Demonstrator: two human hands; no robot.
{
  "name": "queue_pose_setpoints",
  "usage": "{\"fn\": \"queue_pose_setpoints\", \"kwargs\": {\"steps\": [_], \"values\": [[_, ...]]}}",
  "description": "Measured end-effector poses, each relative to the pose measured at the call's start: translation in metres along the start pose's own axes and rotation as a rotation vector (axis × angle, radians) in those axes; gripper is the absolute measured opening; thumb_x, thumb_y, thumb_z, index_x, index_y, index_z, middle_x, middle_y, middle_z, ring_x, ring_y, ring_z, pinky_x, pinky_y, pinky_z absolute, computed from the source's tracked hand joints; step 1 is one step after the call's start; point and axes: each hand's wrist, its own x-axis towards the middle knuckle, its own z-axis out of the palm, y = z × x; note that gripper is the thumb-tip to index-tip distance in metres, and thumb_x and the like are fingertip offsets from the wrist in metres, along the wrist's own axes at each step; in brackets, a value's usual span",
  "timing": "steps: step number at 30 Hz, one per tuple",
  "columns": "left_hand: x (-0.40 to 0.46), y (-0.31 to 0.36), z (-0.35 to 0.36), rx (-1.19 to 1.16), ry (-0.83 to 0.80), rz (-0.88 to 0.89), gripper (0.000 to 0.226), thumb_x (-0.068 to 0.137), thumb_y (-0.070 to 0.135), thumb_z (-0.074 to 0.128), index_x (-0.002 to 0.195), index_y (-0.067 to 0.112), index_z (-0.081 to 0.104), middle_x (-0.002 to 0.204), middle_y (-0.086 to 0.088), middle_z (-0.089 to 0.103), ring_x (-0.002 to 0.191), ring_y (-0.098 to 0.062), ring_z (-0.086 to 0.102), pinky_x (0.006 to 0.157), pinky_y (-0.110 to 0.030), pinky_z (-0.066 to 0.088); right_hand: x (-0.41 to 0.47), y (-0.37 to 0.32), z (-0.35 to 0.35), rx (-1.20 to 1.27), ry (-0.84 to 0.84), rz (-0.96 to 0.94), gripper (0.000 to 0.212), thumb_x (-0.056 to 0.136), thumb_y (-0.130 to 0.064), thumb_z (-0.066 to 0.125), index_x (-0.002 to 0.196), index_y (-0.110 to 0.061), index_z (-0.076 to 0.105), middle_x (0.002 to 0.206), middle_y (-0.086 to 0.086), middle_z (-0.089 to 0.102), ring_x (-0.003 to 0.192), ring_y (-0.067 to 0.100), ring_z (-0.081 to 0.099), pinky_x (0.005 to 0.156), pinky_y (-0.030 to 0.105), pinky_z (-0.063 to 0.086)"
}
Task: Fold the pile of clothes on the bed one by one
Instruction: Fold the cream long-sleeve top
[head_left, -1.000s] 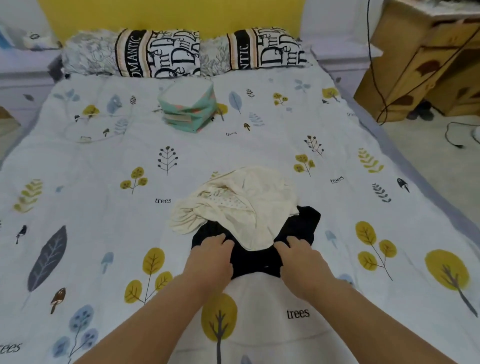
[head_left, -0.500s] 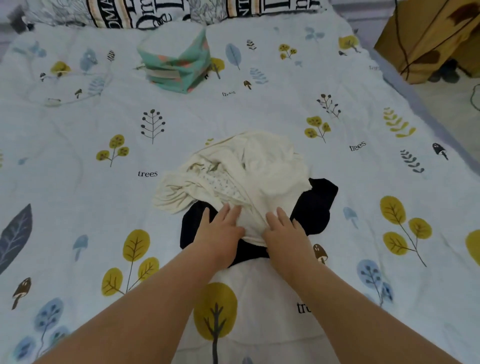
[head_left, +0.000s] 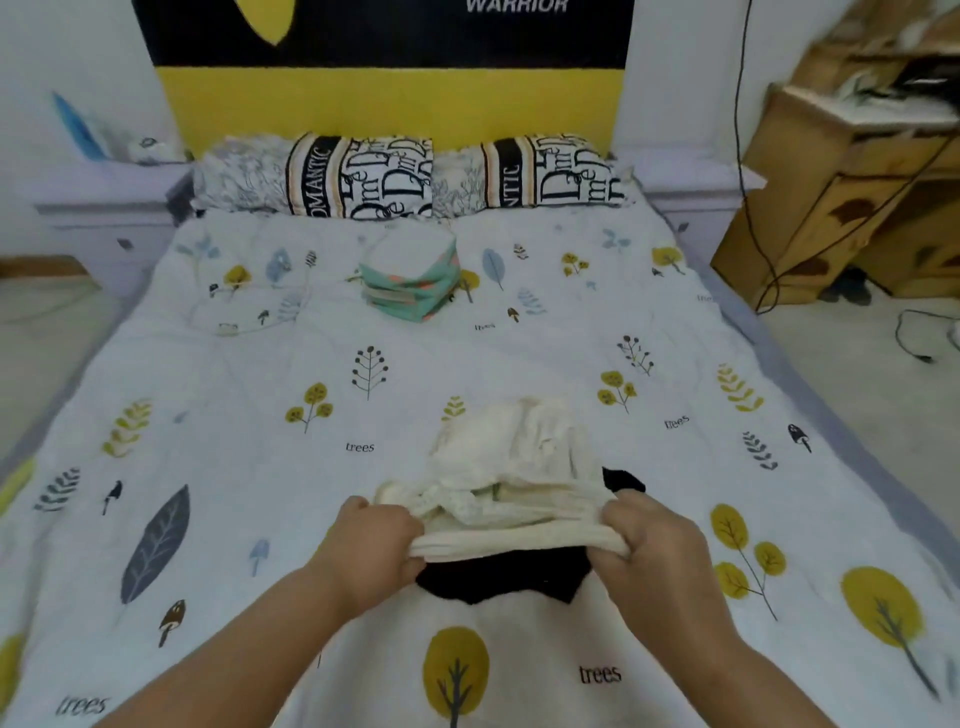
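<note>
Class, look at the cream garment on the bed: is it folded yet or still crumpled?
Still crumpled: the cream fabric garment lies bunched, both hands gripping its near edge.

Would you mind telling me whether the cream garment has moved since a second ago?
Yes. Its near edge, gripped by both hands, has been lifted and stretched taut above the black garment; the cream garment is otherwise still bunched there.

The bed (head_left: 260, 519) is spread with a white quilt printed with trees, leaves and mushrooms. Two lettered pillows (head_left: 363, 176) lie at its head. Behind them in the middle sits a stack of folded clothes (head_left: 410, 283), teal on the outside. Nearer the foot lies a black garment (head_left: 498, 574), with a crumpled cream garment (head_left: 514, 457) apparently resting on top of it.
</note>
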Motion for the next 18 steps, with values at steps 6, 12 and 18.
{"fn": "queue_pose_setpoints", "kwargs": {"steps": [6,12,18], "values": [[-0.054,-0.009,-0.083,0.027,0.1,-0.093,0.03,0.088,0.023,0.044,0.062,0.029,0.031,0.065,0.013,0.037,0.082,-0.014,0.05,0.077,-0.027,0.025,0.035,-0.082,-0.109,0.087,0.117,-0.121,0.03,0.064,-0.02,0.044,0.052,-0.037,0.022,0.048,-0.012,0.033,0.053,-0.001,0.039,0.048,0.007,0.028],[-0.122,-0.023,-0.154,-0.072,0.112,-0.221,0.012,0.091,0.033,0.045,0.088,0.029,0.056,0.086,0.004,0.039,0.093,-0.018,0.046,0.074,-0.03,0.033,0.044,-0.144,-0.191,0.223,0.219,0.095,0.026,0.076,0.008,0.05,0.056,-0.002,0.038,0.052,0.001,0.031,0.051,0.009,0.03,0.046,0.02,0.019],[-0.187,-0.035,-0.217,-0.908,0.408,-0.296,0.024,0.098,0.027,0.038,0.097,0.008,0.054,0.096,-0.008,0.058,0.087,-0.021,0.053,0.073,-0.03,0.041,0.033,-0.185,-0.233,0.265,0.147,0.253,0.016,0.086,0.003,0.043,0.085,-0.012,0.046,0.074,0.002,0.048,0.065,0.016,0.041,0.055,0.031,0.027]]}}
